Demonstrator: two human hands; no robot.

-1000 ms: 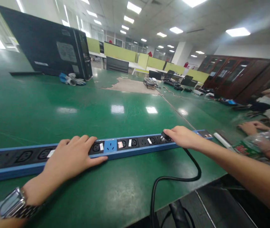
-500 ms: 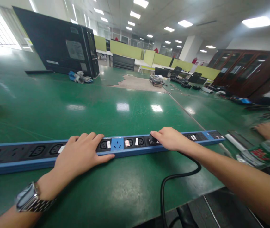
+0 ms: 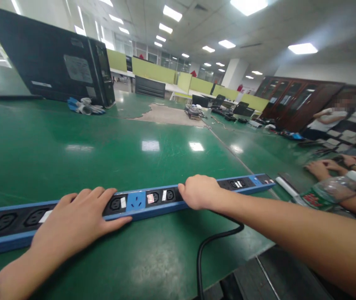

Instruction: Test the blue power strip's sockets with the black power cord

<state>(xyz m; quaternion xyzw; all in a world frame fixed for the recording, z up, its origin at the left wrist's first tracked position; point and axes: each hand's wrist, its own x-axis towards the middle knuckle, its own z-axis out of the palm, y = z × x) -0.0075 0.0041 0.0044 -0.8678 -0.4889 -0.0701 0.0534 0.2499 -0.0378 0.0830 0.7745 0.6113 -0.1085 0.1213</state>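
Observation:
A long blue and black power strip (image 3: 138, 201) lies across the green table, with several sockets and small white labels facing up. My left hand (image 3: 81, 212) spans its left part, fingers over the far side and thumb along the near edge, gripping it. Farther right, my right hand (image 3: 199, 192) is closed on a black plug at the strip's sockets. The plug itself is hidden behind my fingers. From under that hand a black power cord (image 3: 207, 241) curves down over the table's front edge.
A black computer tower (image 3: 56, 62) and gloves (image 3: 86, 106) lie at the back left. To the right are a plastic bottle (image 3: 324, 191), a white roll-like object (image 3: 287, 186) and another person's hands (image 3: 324, 166). The table's surface is broken away in a patch (image 3: 168, 114).
The view has turned right, so the strip and both hands appear farther left. The black plug, partly visible before, is now covered by my right hand. My left hand keeps its hold.

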